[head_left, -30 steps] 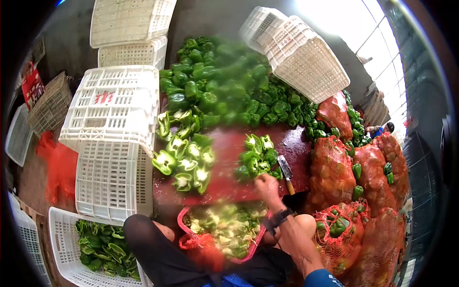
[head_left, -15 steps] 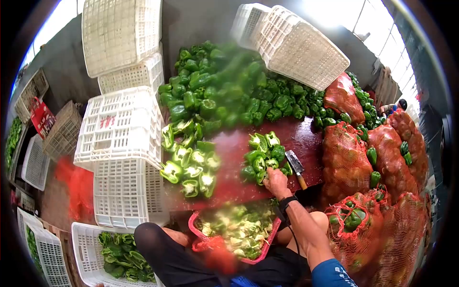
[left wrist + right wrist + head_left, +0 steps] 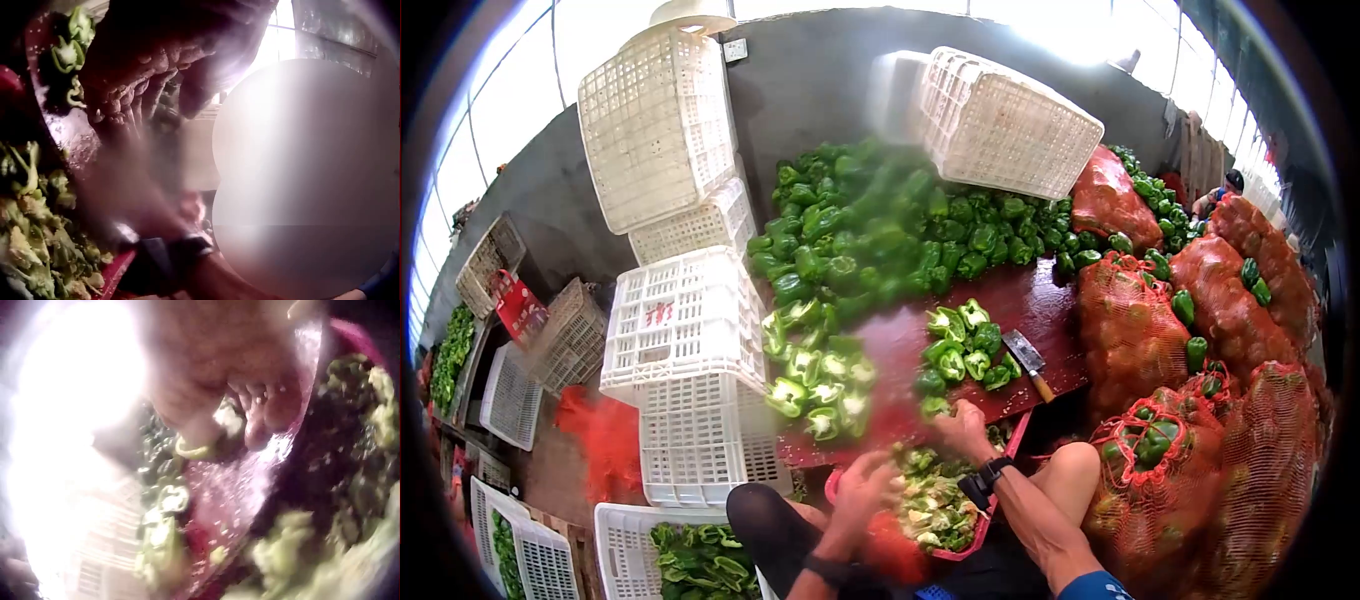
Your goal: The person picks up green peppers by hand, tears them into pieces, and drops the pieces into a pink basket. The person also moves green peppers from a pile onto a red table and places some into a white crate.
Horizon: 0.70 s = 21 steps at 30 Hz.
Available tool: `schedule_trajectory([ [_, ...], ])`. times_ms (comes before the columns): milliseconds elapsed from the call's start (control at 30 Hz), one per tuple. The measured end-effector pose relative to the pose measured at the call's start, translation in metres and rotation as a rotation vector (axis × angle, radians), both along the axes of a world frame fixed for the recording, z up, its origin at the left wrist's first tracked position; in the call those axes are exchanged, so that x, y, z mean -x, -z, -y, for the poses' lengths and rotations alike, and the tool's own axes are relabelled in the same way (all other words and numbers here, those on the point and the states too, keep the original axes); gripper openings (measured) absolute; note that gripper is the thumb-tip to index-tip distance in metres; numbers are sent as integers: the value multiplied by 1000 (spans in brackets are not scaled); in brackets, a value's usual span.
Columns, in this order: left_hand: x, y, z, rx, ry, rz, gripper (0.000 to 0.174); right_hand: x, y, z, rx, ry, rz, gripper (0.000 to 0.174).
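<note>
Head view: right hand (image 3: 965,430) has its fingertips at a pepper half (image 3: 935,408) by the near edge of the red table (image 3: 1045,290). Left hand (image 3: 865,495) is over the tub (image 3: 1019,432), blurred. Knife (image 3: 1025,352) lies well apart from both. My take: keep the piece low over the tub so scraps drop in, and brace the wall so it doesn't split.

Left wrist view: left fingers loosely bent, thumb apart, nothing seen in them. Come in from the cut side, I'd say.

Right wrist view: right hand pinches the half between thumb and fingers, pale core showing. Light grip on the wall, core uncovered. Cut rim shows at lower left; long axis is hidden by the fingers, and can't tell which way the stem end points.
</note>
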<state>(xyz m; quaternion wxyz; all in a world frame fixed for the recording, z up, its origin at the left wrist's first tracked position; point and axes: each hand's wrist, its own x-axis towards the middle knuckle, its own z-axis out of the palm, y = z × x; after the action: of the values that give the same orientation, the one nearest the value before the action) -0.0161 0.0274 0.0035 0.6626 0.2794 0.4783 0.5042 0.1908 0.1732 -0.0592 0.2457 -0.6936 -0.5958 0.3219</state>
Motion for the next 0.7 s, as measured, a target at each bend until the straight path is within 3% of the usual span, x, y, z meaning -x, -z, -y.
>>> schedule_trajectory([
  [67,-1,19,-9,121,-49,-49,46,22,-64,32,217,-225,-202,46],
  [133,4,12,-13,159,-33,41,52,41,-91,61,276,-326,-302,44],
  [167,7,11,-11,107,-20,37,55,46,-63,68,173,-429,-302,43],
  [200,11,6,-8,228,-46,96,49,49,-37,76,64,-522,-303,43],
  [233,13,21,-5,156,-85,53,47,56,-74,88,219,-565,-340,44],
  [333,20,29,6,113,-123,-18,43,68,-79,97,223,-627,-199,39],
  [400,17,16,13,95,-149,-108,41,71,-78,107,-230,-776,-70,29],
  [467,18,14,16,77,-112,-194,39,71,-68,106,-364,-842,-47,30],
  [600,21,2,19,65,-22,-234,36,70,-60,106,-255,-860,13,23],
  [700,19,53,13,-258,-129,-571,36,68,-60,112,-180,-806,77,18],
])
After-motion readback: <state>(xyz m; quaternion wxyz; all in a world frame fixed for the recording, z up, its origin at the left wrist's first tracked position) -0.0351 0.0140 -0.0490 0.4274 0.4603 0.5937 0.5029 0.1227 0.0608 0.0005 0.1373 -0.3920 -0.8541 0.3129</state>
